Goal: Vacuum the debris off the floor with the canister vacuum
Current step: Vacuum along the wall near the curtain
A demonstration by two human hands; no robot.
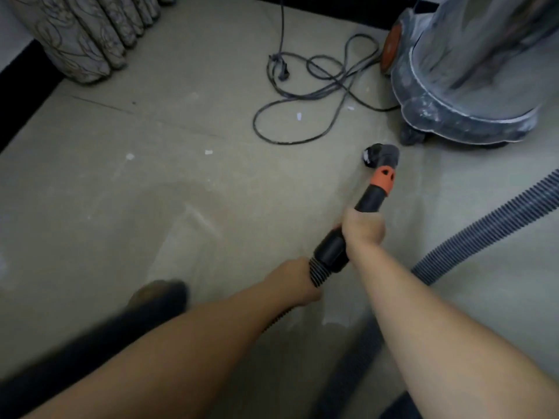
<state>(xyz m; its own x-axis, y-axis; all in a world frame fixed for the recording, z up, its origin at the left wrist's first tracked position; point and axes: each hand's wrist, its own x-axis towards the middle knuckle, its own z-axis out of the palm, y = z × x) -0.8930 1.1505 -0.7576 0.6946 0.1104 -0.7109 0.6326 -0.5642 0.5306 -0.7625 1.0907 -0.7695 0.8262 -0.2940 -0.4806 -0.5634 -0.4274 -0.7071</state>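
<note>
The dusty grey canister vacuum [462, 86] stands on the floor at the top right. Its ribbed grey hose [496, 225] curves down the right side and back to a black wand with an orange collar [382, 176]. The wand ends in a small grey nozzle [381, 154] resting on the floor near the canister. My right hand [363, 229] grips the black wand. My left hand [292, 278] holds the ribbed hose just behind the wand's cuff. Small white scraps of debris [208, 152] lie scattered on the beige floor left of the nozzle.
A loose grey power cord [305, 95] loops over the floor between the nozzle and the far wall. A patterned curtain [87, 34] hangs at the top left above a black skirting. My dark trouser leg and foot [157, 294] are at lower left.
</note>
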